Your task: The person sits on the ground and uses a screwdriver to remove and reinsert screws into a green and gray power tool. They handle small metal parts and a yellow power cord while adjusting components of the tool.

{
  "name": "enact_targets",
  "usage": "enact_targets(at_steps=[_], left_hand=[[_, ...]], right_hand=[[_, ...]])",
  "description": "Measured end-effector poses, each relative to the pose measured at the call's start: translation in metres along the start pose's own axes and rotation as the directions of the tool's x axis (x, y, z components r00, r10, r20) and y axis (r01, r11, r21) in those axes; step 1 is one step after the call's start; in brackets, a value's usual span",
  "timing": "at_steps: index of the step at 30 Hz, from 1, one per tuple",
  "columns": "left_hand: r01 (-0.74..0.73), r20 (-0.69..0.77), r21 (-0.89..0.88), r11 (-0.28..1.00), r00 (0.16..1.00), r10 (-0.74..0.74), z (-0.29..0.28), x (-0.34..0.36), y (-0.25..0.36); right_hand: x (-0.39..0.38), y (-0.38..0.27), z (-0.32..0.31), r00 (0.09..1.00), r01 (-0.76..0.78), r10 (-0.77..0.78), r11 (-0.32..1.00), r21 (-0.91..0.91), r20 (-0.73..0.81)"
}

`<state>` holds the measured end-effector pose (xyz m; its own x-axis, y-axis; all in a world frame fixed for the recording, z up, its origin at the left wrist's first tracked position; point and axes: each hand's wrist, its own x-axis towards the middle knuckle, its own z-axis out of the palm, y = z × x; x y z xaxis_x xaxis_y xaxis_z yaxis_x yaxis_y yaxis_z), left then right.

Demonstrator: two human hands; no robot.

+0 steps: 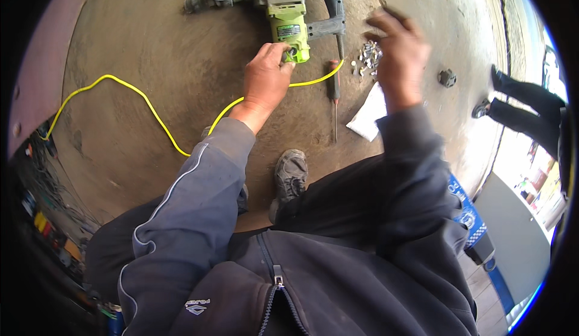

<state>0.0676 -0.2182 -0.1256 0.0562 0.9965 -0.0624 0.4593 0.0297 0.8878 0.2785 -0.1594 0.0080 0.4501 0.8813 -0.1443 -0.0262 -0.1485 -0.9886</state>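
A brown, stained concrete floor point(181, 47) spreads beneath everything, its left edge bordered by a flat mauve panel point(45, 53). The person wears a dark navy zip-front jacket point(350, 270). Another person's black-trousered legs point(531, 101) stand by the floor's right edge. The bulky lime-green and grey power tool point(286, 13), with a D-shaped dark grey rear handle, lies toward the floor's far side, well in from its left edge, with its chuck end pointing left. A thin bright yellow cable point(129, 86) runs from below that handle, under the left forearm, to the floor's left edge.

The left hand point(266, 74) has thumb and fingertips at the tool's near green end, beside a small round opening; whether they pinch a part cannot be told. The right hand point(401, 59) is raised and blurred, fingers bent, well apart from the tool; whether it holds anything cannot be told.

A scuffed grey lace-up shoe point(291, 172) is planted nearer the person. A white flat packet point(367, 116) lies partly behind the right sleeve. Left of it is a slim screwdriver with a red-and-black handle point(336, 87), crossed by the cable. Small loose metal pieces point(369, 56) lie beside the right hand, and a dark, chunky block point(447, 78) sits toward the floor's right edge.
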Motion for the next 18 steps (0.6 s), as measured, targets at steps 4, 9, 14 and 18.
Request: enact_targets(at_steps=[4, 9, 14, 18], left_hand=[[-0.111, 0.0, 0.07, 0.991, 0.994, 0.112, -0.002, 0.002, -0.006], [-0.251, 0.035, 0.163, 0.954, 0.968, 0.249, -0.002, 0.004, -0.008], [-0.39, 0.063, 0.278, 0.878, 0.919, 0.389, -0.001, 0.013, -0.009], [-0.349, 0.057, 0.222, 0.911, 0.937, 0.345, -0.005, 0.014, -0.01]], right_hand=[[-0.006, -0.093, -0.055, 0.943, 0.322, -0.321, 0.947, 0.003, -0.088], [-0.049, -0.106, -0.09, 0.898, 0.42, -0.418, 0.907, -0.016, -0.135], [-0.055, -0.104, -0.12, 0.888, 0.437, -0.458, 0.866, -0.243, -0.036], [-0.057, -0.103, -0.125, 0.881, 0.458, -0.472, 0.862, -0.218, -0.018]])
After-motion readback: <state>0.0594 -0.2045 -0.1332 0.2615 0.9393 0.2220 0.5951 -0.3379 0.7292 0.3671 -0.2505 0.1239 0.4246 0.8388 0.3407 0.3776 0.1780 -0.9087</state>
